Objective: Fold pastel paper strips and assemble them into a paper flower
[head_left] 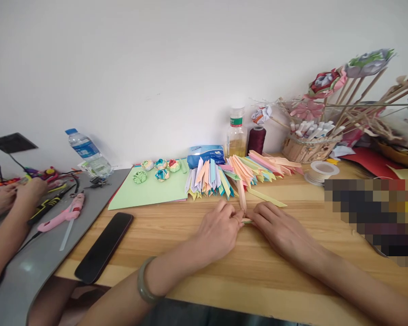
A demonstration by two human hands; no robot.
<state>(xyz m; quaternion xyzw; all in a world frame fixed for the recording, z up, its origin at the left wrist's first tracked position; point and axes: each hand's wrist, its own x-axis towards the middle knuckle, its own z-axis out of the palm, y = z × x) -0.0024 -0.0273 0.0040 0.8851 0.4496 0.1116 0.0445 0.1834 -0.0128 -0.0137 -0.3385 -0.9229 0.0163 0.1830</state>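
Observation:
Both my hands meet low over the wooden table, closed on folded paper strips. My left hand (222, 228) pinches the near end of a peach paper strip (242, 195) that stands up toward the back. From the other side my right hand (275, 224) grips the same piece, its fingers bent. A short light-coloured paper strip (247, 221) shows between my fingertips; the rest of it is covered by them. Just behind lie rows of folded paper strips (211, 179) in several colours. A single yellow-green strip (268, 198) lies beyond my right hand.
Folded paper flowers (161, 175) sit on green paper (149, 194). A phone (104, 246) lies at left, near a pink glue gun (63, 215) and a co-worker's hands (29, 192). A thread spool (256, 140), glass bottle (237, 136) and pen basket (309, 147) stand behind.

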